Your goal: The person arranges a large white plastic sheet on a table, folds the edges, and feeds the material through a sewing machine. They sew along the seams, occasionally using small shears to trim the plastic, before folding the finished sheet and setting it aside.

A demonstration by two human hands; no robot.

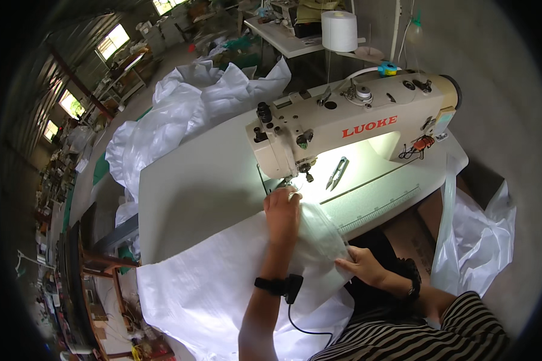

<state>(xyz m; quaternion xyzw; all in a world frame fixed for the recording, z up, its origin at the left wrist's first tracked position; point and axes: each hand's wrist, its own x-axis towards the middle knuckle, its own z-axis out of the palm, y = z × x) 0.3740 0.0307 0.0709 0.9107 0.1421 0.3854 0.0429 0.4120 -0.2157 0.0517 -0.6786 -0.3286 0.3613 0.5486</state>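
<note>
A white, shiny woven plastic sheet [223, 271] drapes over the front of the sewing machine table and down toward my lap. Close to the needle and presser foot of the cream sewing machine [319, 117], my left hand [282, 213] is closed, its fingertips pinched together. What lies between them is too small to make out; the sheet's upper edge runs beneath this hand. My right hand [367, 266] grips the sheet's right edge between thumb and fingers. Thread snips [337, 173] lie on the lit machine bed, right of the needle.
A large heap of white plastic material [193, 108] rises behind the table's left side. More white sheeting [473, 234] hangs at the right. A cone of white thread [339, 31] stands above the machine. The pale tabletop [193, 180] extends left.
</note>
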